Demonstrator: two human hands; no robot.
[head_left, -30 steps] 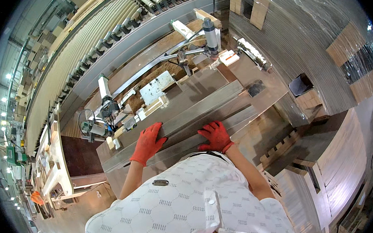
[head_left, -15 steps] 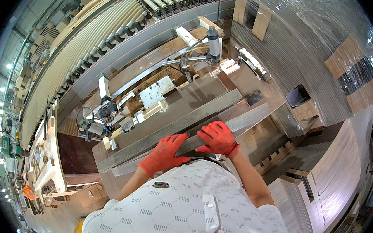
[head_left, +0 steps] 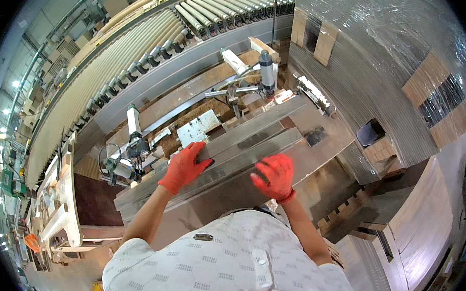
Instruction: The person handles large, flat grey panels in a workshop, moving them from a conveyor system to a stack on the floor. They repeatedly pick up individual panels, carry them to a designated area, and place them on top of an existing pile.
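Two long grey wooden planks lie side by side across the worktable (head_left: 215,196). The far plank (head_left: 264,124) lies along the machine's fixtures, and the near plank (head_left: 229,165) is in front of it. My left hand (head_left: 183,168), in a red glove, rests at the planks with thumb and fingers apart, grasping nothing. My right hand (head_left: 275,178), also red-gloved, is at the near plank's front side, its fingers loosely bent and apart with nothing in them. Whether its fingertips touch the plank I cannot tell.
Pneumatic cylinders (head_left: 134,123) and a dark upright cylinder (head_left: 266,71) stand behind the planks, beside a white metal plate (head_left: 199,127). Beyond runs a roller conveyor (head_left: 133,57). A film-wrapped stack of boards (head_left: 370,74) rises at the right, with more boards (head_left: 420,229) nearer.
The plank under my hands has shifted away from me, and both planks now lie farther back. My left hand has moved forward and left; my right hand has drawn slightly nearer.
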